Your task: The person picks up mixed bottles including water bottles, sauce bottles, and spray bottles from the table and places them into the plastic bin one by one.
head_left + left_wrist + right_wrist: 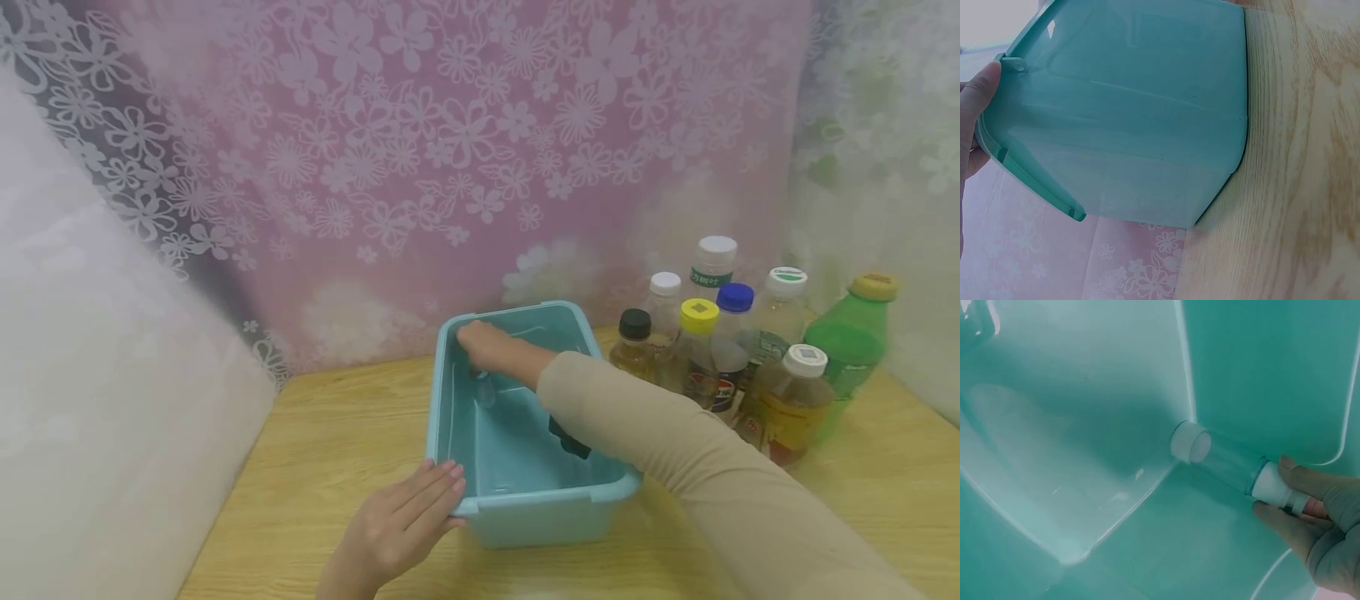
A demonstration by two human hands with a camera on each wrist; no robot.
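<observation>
A teal plastic bin stands on the wooden table. My left hand grips its rim at the near left corner, fingers laid over the edge; in the left wrist view the thumb presses the outer side. Deep inside the bin, at the far left corner, is my right hand. Between thumb and fingers it pinches the white upper end of a small clear cylindrical bottle. That bottle's other end, also whitish, points down to where the bin's walls and floor meet.
Right of the bin stands a group of drink bottles, among them one with a yellow cap, one with a blue cap and a green bottle. A floral curtain hangs behind the table. My right sleeve crosses the bin's right rim.
</observation>
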